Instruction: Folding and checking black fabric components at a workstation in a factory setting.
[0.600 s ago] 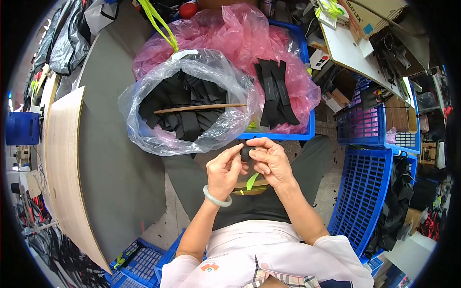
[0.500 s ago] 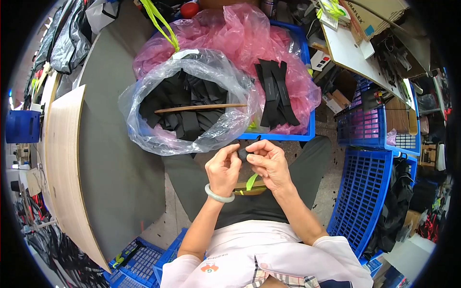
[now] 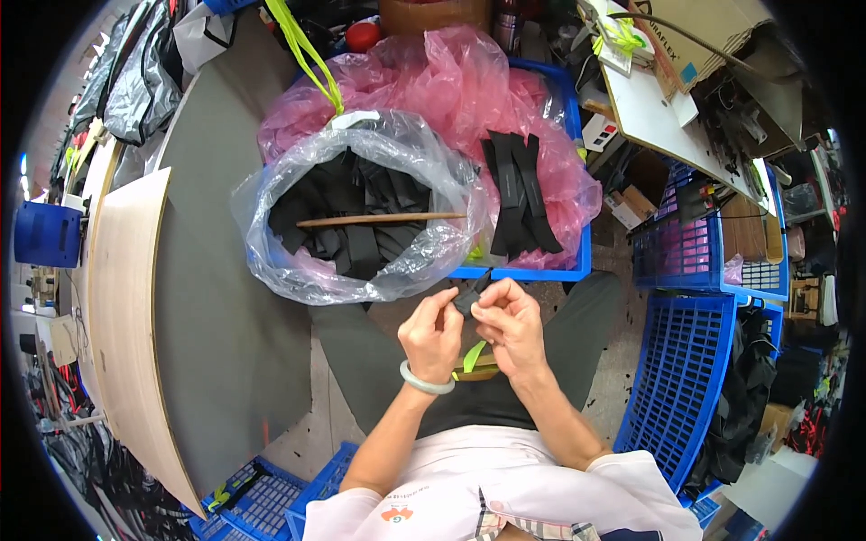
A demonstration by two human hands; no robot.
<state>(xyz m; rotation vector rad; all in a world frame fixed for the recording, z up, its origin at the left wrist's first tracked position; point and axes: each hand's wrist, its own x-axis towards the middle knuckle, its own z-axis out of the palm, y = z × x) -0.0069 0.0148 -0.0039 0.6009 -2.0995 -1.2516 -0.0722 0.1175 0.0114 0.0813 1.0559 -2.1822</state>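
Between my two hands, above my lap, is a small folded black strap piece [image 3: 466,298]. My left hand [image 3: 431,335], with a pale bangle at its wrist, pinches one side of it. The thumb and fingers of my right hand [image 3: 510,326] are closed on the other side. Just beyond them stands a clear plastic bag [image 3: 361,290], its mouth rolled wide, full of black strap pieces [image 3: 365,248]. A thin wooden stick [image 3: 383,219] lies across them. To its right, several flat black strips [image 3: 517,194] rest on pink plastic.
Pink plastic bags [image 3: 433,77] fill a blue crate [image 3: 577,108] ahead. A grey tabletop [image 3: 225,298] with a pale wooden board [image 3: 126,307] is at my left. Blue crates [image 3: 677,379] stack at my right. A neon yellow strap [image 3: 307,54] hangs at the bag's far side.
The black piece has turned and opened out between my fingers, showing more of its flat face. Both hands stay close together; the whole view has shifted slightly.
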